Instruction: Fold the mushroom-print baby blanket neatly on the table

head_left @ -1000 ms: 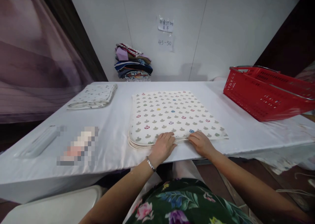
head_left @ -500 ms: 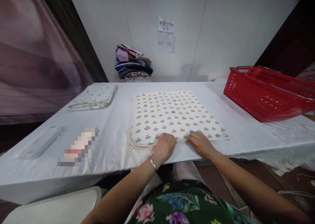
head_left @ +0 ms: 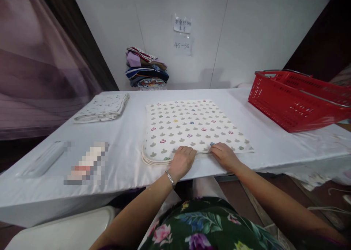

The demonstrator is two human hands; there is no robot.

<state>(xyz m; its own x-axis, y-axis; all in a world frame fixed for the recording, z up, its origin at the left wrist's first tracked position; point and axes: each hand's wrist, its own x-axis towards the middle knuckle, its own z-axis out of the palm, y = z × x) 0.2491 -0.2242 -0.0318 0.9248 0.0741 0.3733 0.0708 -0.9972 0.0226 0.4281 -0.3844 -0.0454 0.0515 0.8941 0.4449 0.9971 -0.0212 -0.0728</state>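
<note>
A cream cloth (head_left: 181,127) printed with grey and coloured mushroom-like shapes lies folded in layers on the white-covered table. Its near left corner is rounded and shows several stacked edges. My left hand (head_left: 183,162), with a silver bracelet at the wrist, grips the cloth's near edge around its middle, fingers curled over the top. A short way to the right, my right hand (head_left: 224,156) pinches the same edge. Both thumbs are hidden under or behind the fabric.
Another folded patterned cloth (head_left: 102,108) lies at the table's left. A red basket (head_left: 296,103) stands on the right. Against the back wall is a pile of folded fabrics (head_left: 148,68). A clear plastic packet (head_left: 45,158) lies front left, beside a blurred-out item (head_left: 87,162).
The view has shifted very slightly. Both hands stay on the near edge of the cloth, and the cloth lies almost as before.
</note>
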